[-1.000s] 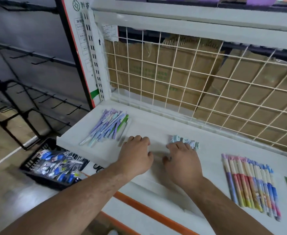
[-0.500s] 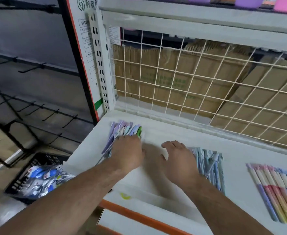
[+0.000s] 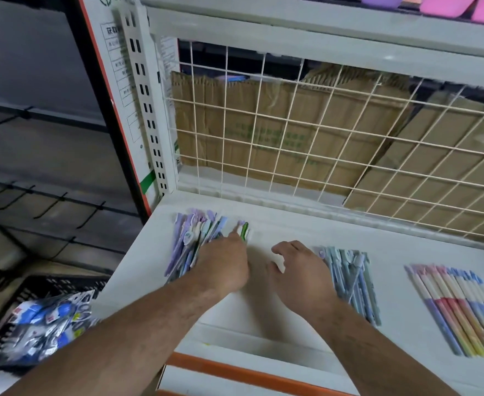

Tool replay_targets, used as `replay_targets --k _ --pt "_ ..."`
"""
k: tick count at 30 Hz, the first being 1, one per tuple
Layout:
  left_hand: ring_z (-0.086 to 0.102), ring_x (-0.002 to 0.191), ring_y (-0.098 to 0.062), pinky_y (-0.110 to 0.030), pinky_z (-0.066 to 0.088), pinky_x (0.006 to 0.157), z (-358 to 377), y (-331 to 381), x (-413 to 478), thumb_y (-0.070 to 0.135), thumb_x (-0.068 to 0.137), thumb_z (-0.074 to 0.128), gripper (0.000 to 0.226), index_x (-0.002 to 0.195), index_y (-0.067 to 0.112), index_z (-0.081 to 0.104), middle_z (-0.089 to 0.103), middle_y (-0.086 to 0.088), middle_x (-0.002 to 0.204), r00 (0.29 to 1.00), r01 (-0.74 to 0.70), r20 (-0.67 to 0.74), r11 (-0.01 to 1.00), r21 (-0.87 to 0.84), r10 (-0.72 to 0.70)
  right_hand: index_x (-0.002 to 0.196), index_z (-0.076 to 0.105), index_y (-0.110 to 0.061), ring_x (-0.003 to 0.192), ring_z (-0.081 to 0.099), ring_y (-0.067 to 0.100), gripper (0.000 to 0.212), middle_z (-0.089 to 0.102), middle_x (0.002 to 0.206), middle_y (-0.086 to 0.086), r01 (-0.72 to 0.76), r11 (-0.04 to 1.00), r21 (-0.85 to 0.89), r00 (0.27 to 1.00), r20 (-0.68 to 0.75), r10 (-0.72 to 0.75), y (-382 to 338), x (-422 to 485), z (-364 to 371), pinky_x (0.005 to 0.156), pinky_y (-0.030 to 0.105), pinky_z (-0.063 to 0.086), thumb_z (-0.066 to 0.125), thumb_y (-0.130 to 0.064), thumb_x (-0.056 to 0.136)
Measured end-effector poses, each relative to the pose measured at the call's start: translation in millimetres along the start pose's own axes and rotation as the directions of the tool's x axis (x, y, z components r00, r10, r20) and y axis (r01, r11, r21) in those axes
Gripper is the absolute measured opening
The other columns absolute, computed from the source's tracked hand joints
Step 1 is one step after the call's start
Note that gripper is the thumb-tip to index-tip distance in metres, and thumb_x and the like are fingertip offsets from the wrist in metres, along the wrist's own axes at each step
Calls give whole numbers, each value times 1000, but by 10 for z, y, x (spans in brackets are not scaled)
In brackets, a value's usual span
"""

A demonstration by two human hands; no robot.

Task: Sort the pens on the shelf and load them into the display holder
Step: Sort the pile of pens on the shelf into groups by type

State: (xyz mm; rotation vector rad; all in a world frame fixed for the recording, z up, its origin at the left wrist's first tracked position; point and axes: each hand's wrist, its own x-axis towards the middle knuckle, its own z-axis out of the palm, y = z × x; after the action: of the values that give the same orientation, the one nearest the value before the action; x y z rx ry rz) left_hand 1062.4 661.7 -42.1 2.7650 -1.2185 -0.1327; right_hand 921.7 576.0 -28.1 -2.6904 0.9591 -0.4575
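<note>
Left hand [image 3: 223,267] lies loosely open on the purple pens [image 3: 189,247], finger touching a green pen [image 3: 245,230]; right hand [image 3: 300,272] rests open, fingers curled, beside blue pens [image 3: 352,281].

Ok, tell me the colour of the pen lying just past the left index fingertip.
Green and white pen, lying slightly apart from the purple-blue pile; head view.

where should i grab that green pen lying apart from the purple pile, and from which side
Pinch the green pen across its barrel near the far end, coming from above and its right. It lies flat on the white shelf, the left hand covers its near end, and the purple pile crowds its left.
</note>
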Motion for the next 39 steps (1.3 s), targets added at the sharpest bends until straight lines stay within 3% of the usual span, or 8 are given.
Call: replay_targets --k 12,15,18,27,30,31,34,39 --pt "66 88 -28 -30 36 62 -47 48 -57 23 83 54 25 96 16 35 62 -4 89 999 -10 46 1000 -11 11 117 67 -27 90 68 16 29 66 113 -8 -14 999 35 998 63 12 49 -63 -61 78 32 53 58 -37 92" --pt "68 94 -27 -30 39 63 -66 110 -97 16 84 57 24 104 13 43 68 -7 103 998 7 61 997 77 -12 119 66 -27 88 68 17 29 66 114 -8 -2 1000 30 997 82 -1 82 -84 -89 79 32 53 58 -36 93" --pt "70 96 -23 -26 37 60 -63 170 -134 8 86 56 45 129 12 44 70 -4 105 999 -1 48 977 212 -9 120 65 -26 89 68 18 29 66 114 -6 20 999 28 993 112 -23 126 -107 -124 81 33 53 57 -36 94" --pt "70 90 -22 -29 43 60 -13 252 -231 6 86 52 43 128 6 45 69 -5 101 993 115 -61 962 246 -103 105 62 -20 88 66 25 24 64 99 0 100 994 -44 976 201 -89 330 -275 -187 71 31 52 46 -35 96" --pt "67 89 -22 -30 39 58 -44 324 -294 7 89 49 46 133 0 43 65 -8 105 989 86 -139 950 299 -45 100 62 -19 85 65 25 22 63 95 0 112 993 -22 975 196 -106 444 -330 -236 67 30 50 45 -32 96" --pt "66 87 -24 -32 40 59 -52 358 -317 9 92 46 39 130 0 46 63 -9 103 986 68 -165 966 248 -27 102 63 -19 86 65 25 22 64 96 0 108 994 -1 976 189 -106 480 -342 -268 69 31 51 46 -31 96" --pt "60 72 -26 -32 39 58 -146 524 -403 22 101 39 18 107 7 46 59 -5 84 960 55 -255 972 -230 -114 105 67 -19 88 66 23 21 67 99 -1 109 992 69 980 162 -119 577 -372 -378 73 32 53 51 -30 95" --pt "55 59 -20 -26 39 43 -203 774 -396 25 100 43 19 84 15 48 56 -3 70 939 193 -53 645 -739 -341 109 69 -20 94 65 19 21 70 104 -2 114 970 214 974 169 -152 734 -446 -553 82 32 52 58 -29 94"
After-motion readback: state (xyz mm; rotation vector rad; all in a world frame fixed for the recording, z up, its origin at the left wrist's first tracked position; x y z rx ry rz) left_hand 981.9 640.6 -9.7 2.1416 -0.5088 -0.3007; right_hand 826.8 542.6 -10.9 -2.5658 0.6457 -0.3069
